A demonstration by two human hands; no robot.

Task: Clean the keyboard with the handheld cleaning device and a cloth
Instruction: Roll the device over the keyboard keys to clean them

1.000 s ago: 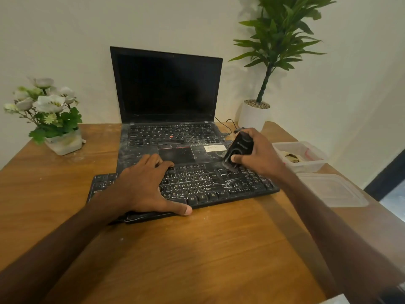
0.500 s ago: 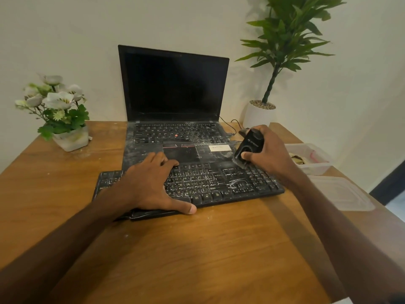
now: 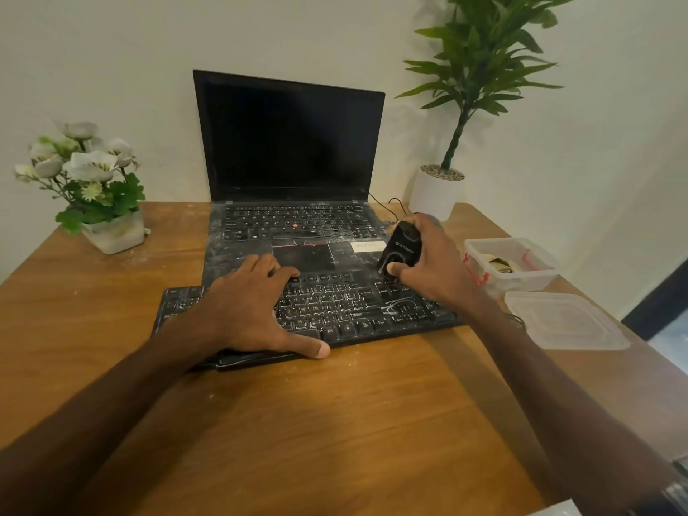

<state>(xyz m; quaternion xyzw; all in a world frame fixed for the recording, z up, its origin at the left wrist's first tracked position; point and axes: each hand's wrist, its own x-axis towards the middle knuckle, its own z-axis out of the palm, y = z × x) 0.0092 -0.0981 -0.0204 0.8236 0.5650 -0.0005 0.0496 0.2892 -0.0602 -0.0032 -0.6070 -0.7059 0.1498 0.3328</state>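
Black cleaner (image 3: 401, 251) still at keyboard's (image 3: 357, 310) corner

An open black laptop (image 3: 288, 169), its screen dark and its deck dusted white, stands at the back of the wooden table (image 3: 335, 422). White flowers in a pot (image 3: 87, 184) stand at the back left, and a leafy potted plant (image 3: 469, 87) at the back right. On the right edge a clear plastic container (image 3: 512, 262) sits just behind its loose lid (image 3: 566, 320).

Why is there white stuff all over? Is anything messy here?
Yes. White dust streaks the black keyboard and the laptop behind it, with specks on the wooden table. The keyboard also lies partly on the laptop's front edge.
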